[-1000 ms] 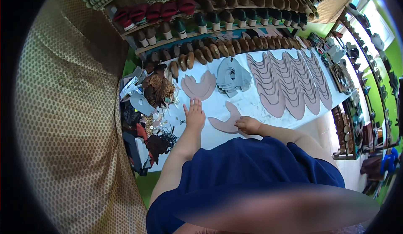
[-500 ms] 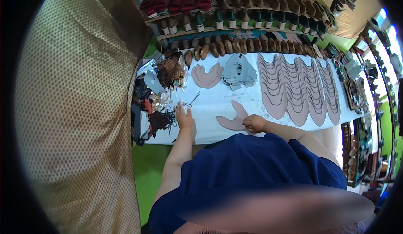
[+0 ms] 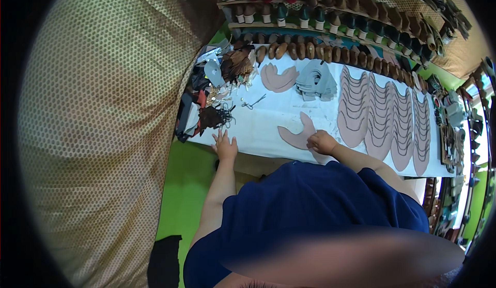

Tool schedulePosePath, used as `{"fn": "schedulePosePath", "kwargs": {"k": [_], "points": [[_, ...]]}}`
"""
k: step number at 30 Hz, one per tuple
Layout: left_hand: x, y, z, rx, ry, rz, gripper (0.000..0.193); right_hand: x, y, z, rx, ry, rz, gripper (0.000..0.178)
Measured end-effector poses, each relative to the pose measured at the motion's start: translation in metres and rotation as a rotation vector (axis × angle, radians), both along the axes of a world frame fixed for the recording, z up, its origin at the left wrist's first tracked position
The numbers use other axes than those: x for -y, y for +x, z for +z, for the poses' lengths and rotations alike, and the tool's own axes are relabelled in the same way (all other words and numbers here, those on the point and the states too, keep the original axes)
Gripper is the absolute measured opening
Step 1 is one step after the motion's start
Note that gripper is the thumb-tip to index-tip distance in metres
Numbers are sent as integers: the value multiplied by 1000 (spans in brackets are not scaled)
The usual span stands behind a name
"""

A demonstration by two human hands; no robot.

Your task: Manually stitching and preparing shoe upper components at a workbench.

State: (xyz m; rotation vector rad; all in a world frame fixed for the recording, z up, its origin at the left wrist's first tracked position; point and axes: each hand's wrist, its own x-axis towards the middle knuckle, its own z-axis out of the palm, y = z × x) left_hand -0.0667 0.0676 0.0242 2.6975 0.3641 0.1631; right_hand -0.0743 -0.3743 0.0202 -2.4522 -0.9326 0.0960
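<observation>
A dusty-pink, curved shoe-upper piece lies on the white-covered table. My right hand is on its right-hand side, fingers bent together over the edge. Close to the table's front left edge, my left hand has its fingers spread and holds nothing. Beyond that hand lies a pair of scissors, not touched by it. Farther back are a small stack of pink curved pieces and a pile of grey pieces. Overlapping pink pieces with dark edges run in several columns to the right.
Dark scraps and cords crowd the table's left end, with brown patterned material behind them. A row of brown shoe lasts lines the back, below shelves of shoes. A patterned curtain hangs at left.
My left hand has drawn back from the scissors toward the table's front edge, its fingers spread. My right hand stays at the curved piece. The whole view has shifted.
</observation>
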Motion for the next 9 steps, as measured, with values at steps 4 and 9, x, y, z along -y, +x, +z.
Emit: {"fn": "schedulePosePath", "kwargs": {"k": [4, 9], "points": [[-37, -8, -1, -162, 126, 47, 60, -20, 6, -1, 75, -24, -22, 16], [-77, -2, -9, -262, 153, -6, 70, -73, 30, 0, 243, -115, -41, 22]]}}
